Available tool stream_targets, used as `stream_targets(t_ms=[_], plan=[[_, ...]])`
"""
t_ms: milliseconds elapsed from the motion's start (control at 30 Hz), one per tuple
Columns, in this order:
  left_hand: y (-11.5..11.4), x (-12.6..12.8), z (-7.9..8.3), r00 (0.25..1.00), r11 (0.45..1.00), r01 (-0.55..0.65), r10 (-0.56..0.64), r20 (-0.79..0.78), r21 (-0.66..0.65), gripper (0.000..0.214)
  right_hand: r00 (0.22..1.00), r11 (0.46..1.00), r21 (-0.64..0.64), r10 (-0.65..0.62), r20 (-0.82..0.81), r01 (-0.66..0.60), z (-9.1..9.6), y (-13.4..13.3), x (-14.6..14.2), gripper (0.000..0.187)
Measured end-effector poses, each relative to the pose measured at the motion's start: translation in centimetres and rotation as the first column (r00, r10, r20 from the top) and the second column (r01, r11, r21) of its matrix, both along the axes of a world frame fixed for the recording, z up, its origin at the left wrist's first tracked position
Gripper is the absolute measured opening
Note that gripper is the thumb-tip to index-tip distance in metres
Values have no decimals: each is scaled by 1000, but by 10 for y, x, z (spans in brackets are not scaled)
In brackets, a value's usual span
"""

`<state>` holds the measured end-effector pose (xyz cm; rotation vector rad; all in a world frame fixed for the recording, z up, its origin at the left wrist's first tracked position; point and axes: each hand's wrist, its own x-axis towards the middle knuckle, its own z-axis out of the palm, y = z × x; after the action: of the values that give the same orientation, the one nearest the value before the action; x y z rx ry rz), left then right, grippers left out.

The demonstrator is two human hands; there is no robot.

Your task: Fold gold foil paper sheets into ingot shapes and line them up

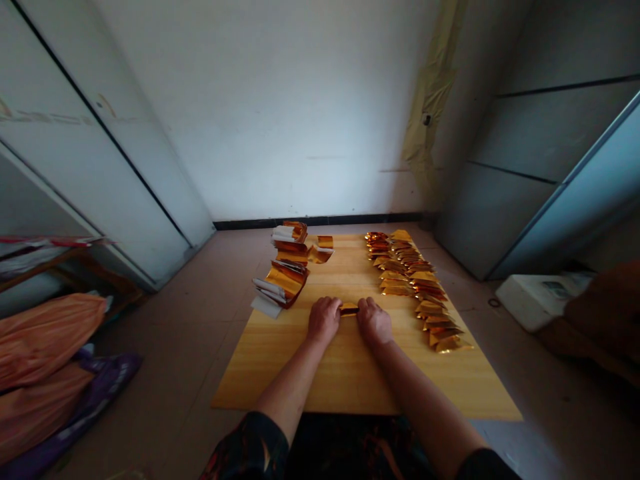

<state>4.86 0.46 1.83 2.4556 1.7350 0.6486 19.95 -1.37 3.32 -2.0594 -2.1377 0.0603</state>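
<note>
Far left: orange sacks (45, 340) lie on the floor, well apart from the desk (350, 380).
Left of the desk's middle: gold foil strips (286, 280) and white paper (267, 306) sit in two loose piles near the far edge.
Left hand (324, 320): curled narrow, its fingers pressing on the left end of the held piece.
Held piece: a folded gold foil piece (349, 309) lies mid-desk, between both hands.
Right hand (374, 321): curled narrow, pressing on the piece's right end.
Right of the desk's middle: folded gold foil packets (415, 287) overlap in a long row.
Risk: hard pinching could tear the thin foil; a stray forearm could scatter the overlapping row.
</note>
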Motion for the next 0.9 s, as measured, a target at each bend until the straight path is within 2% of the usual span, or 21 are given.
stream_targets(t_ms=[133, 433, 800, 900], plan=[[0, 1, 1, 999, 1000, 7, -7, -32, 2, 15, 1000, 1000, 0, -10, 21, 10, 2, -1, 2, 17], [-1, 9, 3, 989, 995, -89, 93, -117, 38, 19, 1000, 1000, 11, -15, 24, 15, 5, -2, 1, 17], [-2, 5, 3, 997, 998, -61, 60, 43, 34, 5, 1000, 1000, 18, -7, 24, 6, 1, -1, 3, 18], [-4, 3, 1, 990, 997, -64, 58, 129, 42, 11, 1000, 1000, 29, -9, -1, 9, -1, -1, 4, 18]])
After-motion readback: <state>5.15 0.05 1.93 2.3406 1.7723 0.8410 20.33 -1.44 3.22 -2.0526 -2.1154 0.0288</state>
